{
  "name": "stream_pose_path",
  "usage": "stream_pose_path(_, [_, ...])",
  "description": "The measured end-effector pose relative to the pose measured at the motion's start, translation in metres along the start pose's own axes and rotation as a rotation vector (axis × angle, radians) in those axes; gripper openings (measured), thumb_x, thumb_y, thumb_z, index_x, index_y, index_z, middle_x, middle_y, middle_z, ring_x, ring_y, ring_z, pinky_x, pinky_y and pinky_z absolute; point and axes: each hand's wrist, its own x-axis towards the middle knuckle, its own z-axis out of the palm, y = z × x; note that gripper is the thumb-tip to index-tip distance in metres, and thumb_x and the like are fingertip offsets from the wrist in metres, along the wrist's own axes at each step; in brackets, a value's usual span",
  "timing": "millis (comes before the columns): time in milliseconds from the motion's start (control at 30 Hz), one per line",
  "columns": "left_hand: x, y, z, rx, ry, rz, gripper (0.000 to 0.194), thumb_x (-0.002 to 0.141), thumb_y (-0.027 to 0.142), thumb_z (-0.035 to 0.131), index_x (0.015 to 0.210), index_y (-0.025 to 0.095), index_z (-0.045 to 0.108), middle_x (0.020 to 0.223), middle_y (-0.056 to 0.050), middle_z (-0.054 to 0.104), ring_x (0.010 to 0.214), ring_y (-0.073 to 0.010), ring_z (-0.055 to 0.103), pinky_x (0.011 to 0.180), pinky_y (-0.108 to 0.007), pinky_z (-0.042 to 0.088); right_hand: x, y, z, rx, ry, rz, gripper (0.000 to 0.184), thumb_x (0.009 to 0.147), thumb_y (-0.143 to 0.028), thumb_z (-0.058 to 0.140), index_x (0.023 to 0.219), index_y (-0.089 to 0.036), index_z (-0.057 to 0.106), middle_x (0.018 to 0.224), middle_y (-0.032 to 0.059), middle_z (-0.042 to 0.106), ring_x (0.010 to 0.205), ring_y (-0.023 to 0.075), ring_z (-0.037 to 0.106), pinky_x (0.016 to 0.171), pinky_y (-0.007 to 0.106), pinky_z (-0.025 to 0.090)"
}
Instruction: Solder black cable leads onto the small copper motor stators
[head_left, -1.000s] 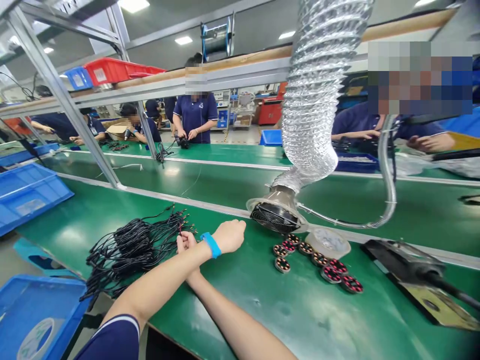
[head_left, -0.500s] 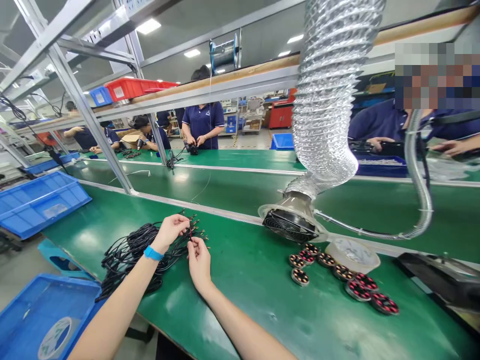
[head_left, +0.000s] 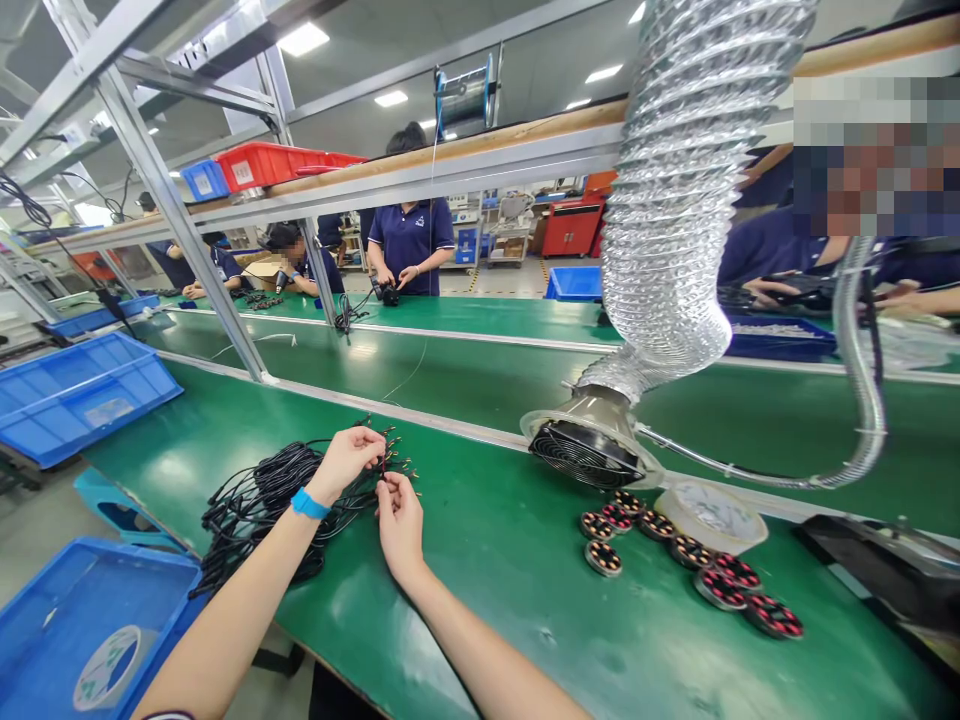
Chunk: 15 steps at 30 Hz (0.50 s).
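A bundle of black cables (head_left: 266, 500) lies heaped on the green workbench (head_left: 480, 600), its copper-tipped wire ends (head_left: 405, 463) fanned out to the right. My left hand (head_left: 346, 462), with a blue wristband, pinches a thin dark red-and-black wire end of one cable above the fan. Just below and to the right, my right hand (head_left: 399, 520) is closed on the same cable lower down, thumb against fingers. The fingertips partly cover the wire between them.
Several round motor stators (head_left: 690, 550) with copper windings lie right of centre, beside a clear plastic tub (head_left: 712, 517). A fan hood (head_left: 589, 445) hangs from a silver duct (head_left: 667, 200). Blue bins (head_left: 82, 400) stand at left. A co-worker (head_left: 411, 245) works across the bench.
Both hands keep their pinch on the cable with barely any movement. The camera view has shifted slightly, so the duct and stators sit a little further right.
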Motion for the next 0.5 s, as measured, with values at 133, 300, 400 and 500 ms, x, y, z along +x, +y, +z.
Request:
stream_pose_path(133, [-0.0016, -0.0026, -0.0001, 0.027, -0.008, 0.017, 0.024, 0.069, 0.033, 0.070, 0.081, 0.012, 0.066, 0.070, -0.002, 0.065, 0.059, -0.0107, 0.055, 0.058, -0.024, 0.045, 0.0000, 0.0005, 0.0001, -0.005, -0.009, 0.000, 0.032, 0.089, -0.045, 0.052, 0.100, -0.016, 0.058, 0.077, 0.0022, 0.060, 0.056, 0.0126, 0.051, 0.051, 0.024, 0.045])
stream_pose_path(300, [-0.0035, -0.0028, -0.0014, 0.075, -0.015, 0.054, 0.025, 0.072, 0.034, 0.070, 0.083, 0.012, 0.067, 0.072, -0.003, 0.066, 0.060, -0.0113, 0.055, 0.059, -0.025, 0.046, -0.0003, 0.0022, 0.0000, -0.007, -0.010, -0.006, 0.032, 0.090, -0.046, 0.052, 0.100, -0.017, 0.059, 0.077, 0.0015, 0.059, 0.057, 0.0124, 0.052, 0.053, 0.024, 0.046])
stream_pose_path(400, [-0.0037, -0.0033, -0.0018, 0.078, -0.026, 0.076, 0.025, 0.073, 0.034, 0.069, 0.085, 0.012, 0.068, 0.074, -0.004, 0.067, 0.061, -0.0116, 0.056, 0.061, -0.025, 0.046, -0.0002, 0.0027, -0.0003, -0.004, -0.011, -0.003, 0.031, 0.089, -0.045, 0.053, 0.101, -0.017, 0.059, 0.078, 0.0019, 0.059, 0.057, 0.0126, 0.052, 0.053, 0.024, 0.047])
stream_pose_path(500, [-0.0042, -0.0043, -0.0019, 0.082, -0.037, 0.086, 0.026, 0.074, 0.034, 0.068, 0.088, 0.012, 0.069, 0.076, -0.005, 0.069, 0.063, -0.0125, 0.057, 0.061, -0.025, 0.047, 0.0000, 0.0022, -0.0006, -0.007, -0.007, -0.002, 0.030, 0.089, -0.044, 0.053, 0.100, -0.017, 0.059, 0.077, 0.0019, 0.059, 0.056, 0.0128, 0.051, 0.053, 0.025, 0.046])
